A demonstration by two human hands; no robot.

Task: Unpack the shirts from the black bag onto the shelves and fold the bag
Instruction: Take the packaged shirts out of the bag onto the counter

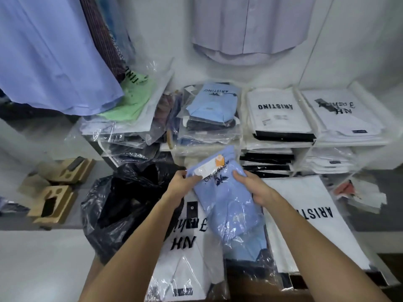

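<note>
both hands, left hand (182, 185) and right hand (254, 186), grip a packaged blue shirt (226, 197) bound for the crowded shelves (209, 147), while the black bag (122, 205) sits open, unfolded.

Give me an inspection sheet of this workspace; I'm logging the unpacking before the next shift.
Surface: white shelves, stacked with packed shirts.
Job's things: blue packed shirt held above the floor piles; black bag open and crumpled at left.
Clutter: white packed shirts below the hands; cardboard inserts far left.
Grippers: left hand pinches the shirt's top corner; right hand grips its right edge.
Cables: nothing seen.
Surroundings: hanging shirts against a white wall.
</note>
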